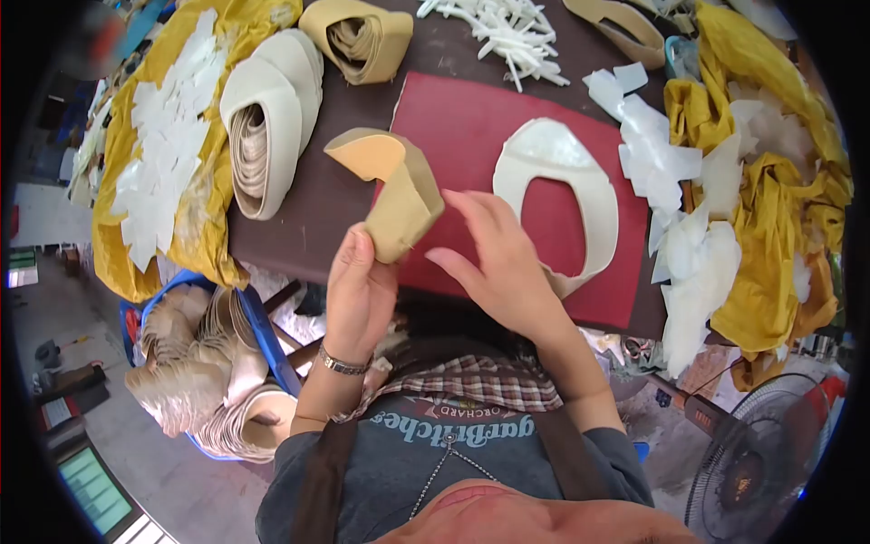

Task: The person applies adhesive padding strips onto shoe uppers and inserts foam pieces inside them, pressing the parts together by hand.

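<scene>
My left hand [360,276] is closed on a tan shoe upper [403,208], pinching it at the lower end with the thumb on top. The upper is raised over the work table and bent, so its orange-tan inner face shows at the left. Just right of it, my right hand [498,254] holds nothing, with thumb and fingers apart. Its fingertips are close to the upper's right edge; whether they touch is hard to tell. A cream shoe upper [598,213] with a whitish toe patch lies on the red board [435,113], partly behind my right hand.
Nested cream uppers [294,118] and a tan stack [385,45] stand at the left back. White strips [507,36] lie at the back. White pieces [172,154] rest on yellow cloth. A blue crate [281,354] of uppers stands left, a fan [761,462] right.
</scene>
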`<state>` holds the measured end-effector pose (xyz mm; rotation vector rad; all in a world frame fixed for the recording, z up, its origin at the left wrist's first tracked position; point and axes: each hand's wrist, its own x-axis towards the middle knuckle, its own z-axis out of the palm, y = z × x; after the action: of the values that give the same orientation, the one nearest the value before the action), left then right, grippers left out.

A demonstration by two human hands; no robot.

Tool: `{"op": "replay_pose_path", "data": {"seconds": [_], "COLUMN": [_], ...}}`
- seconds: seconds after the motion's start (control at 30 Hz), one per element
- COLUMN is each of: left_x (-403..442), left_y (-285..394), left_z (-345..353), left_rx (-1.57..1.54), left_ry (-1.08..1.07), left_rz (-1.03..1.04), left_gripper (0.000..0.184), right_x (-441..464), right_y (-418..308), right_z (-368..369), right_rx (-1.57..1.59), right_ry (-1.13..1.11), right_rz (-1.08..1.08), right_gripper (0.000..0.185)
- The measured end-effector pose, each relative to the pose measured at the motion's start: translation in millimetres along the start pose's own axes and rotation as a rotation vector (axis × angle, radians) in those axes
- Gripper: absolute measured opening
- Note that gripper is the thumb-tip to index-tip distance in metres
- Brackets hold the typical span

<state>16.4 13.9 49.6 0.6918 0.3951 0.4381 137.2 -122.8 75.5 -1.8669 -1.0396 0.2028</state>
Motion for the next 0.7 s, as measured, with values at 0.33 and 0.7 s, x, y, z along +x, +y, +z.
{"op": "replay_pose_path", "data": {"seconds": [0.33,0.7], "left_x": [-50.2,-17.7], "left_y": [-2.0,-11.9], "left_z": [-24.0,20.9], "left_rx": [-0.156,0.274], "left_ry": [-0.015,-0.083], "left_rz": [-0.345,0.075], "left_gripper": [0.032,0.021], "right_x": [-28.5,-45.6], "right_y": [25.0,23.5], "right_z": [17.3,-93.6], "right_rx": [0.267,-0.77], "right_ry": [-0.28,-0.494], "right_rz": [-0.144,0.066], "right_gripper": [0.019,0.035]}}
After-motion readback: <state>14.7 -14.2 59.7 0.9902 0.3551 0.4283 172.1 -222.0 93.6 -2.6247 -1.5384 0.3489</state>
